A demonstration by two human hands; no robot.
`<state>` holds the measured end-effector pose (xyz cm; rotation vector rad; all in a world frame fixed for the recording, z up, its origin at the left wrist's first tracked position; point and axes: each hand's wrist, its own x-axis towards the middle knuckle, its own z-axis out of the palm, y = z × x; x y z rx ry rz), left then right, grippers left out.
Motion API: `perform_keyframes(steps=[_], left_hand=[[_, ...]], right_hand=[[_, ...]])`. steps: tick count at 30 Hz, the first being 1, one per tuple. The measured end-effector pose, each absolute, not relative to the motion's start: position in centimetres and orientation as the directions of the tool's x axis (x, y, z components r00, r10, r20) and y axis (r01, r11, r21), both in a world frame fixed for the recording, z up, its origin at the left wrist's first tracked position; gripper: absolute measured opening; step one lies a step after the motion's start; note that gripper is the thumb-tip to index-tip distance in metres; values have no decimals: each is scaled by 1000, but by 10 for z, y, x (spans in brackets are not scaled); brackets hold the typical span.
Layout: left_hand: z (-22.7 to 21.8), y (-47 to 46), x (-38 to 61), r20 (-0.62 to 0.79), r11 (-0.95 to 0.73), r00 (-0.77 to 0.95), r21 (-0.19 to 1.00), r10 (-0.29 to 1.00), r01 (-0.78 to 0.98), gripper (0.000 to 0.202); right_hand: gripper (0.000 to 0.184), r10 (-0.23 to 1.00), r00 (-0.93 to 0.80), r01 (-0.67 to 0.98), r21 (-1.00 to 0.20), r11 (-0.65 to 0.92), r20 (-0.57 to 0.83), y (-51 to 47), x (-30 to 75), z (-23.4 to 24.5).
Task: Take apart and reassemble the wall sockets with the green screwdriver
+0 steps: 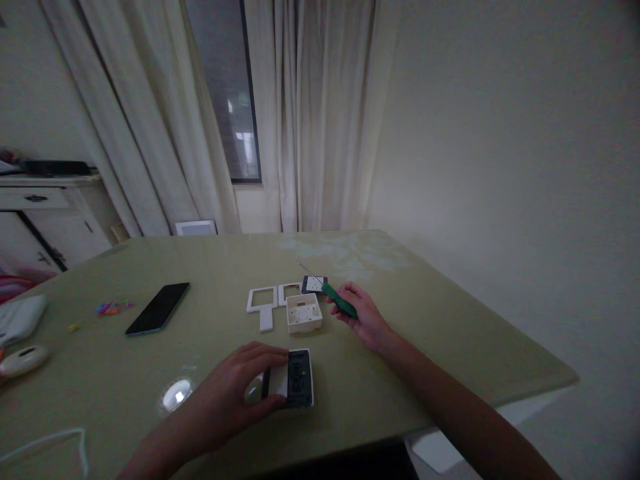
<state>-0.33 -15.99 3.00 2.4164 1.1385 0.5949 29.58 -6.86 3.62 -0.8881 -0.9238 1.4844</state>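
Note:
My left hand rests on the table with its fingers closed round a wall switch unit, which lies with its dark back side up near the front edge. Farther back, my right hand grips a green-handled screwdriver; its thin metal shaft points up and to the left. Just left of that hand sits a white back box. Two white square frames lie beside it, and a small dark-edged plate lies behind the box, under the screwdriver.
A black phone lies on the green table to the left, near small colourful bits. White objects sit at the far left edge, a white cable at the front left. Curtains and a wall stand behind.

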Motion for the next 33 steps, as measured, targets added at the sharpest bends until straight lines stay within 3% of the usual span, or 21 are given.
perform_keyframes(steps=[6, 8, 10, 13, 16, 20, 28, 30, 33], left_hand=[[14, -161, -4, 242, -622, 590, 491, 770, 610, 46], [7, -165, -3, 300, -656, 586, 424, 752, 624, 44], [1, -171, -2, 396, -712, 593, 334, 700, 618, 43], [-10, -182, -2, 528, -761, 580, 223, 620, 610, 47], [-23, -191, -4, 565, -740, 536, 218, 627, 636, 56], [-32, -196, -3, 589, -719, 488, 249, 644, 649, 50], [-30, -196, 5, 641, -741, 478, 223, 601, 633, 49], [-29, -195, 8, 621, -744, 495, 226, 608, 629, 50], [-18, -189, 17, 524, -731, 541, 270, 658, 627, 40]], right_hand=[[27, 916, -398, -376, -920, -113, 50, -81, 287, 45], [22, 853, -510, -254, -967, -29, 109, -83, 282, 50], [23, 775, -601, -72, -979, 193, 197, -85, 275, 55], [32, 645, -701, 219, -769, 601, 305, -93, 263, 59], [33, 586, -768, 407, -509, 758, 258, -106, 253, 52], [33, 577, -791, 511, -296, 807, 205, -118, 250, 40], [31, 579, -800, 552, -184, 813, 159, -122, 252, 45], [33, 576, -800, 543, -206, 814, 168, -122, 256, 44], [34, 593, -776, 487, -391, 781, 217, -114, 267, 40]])
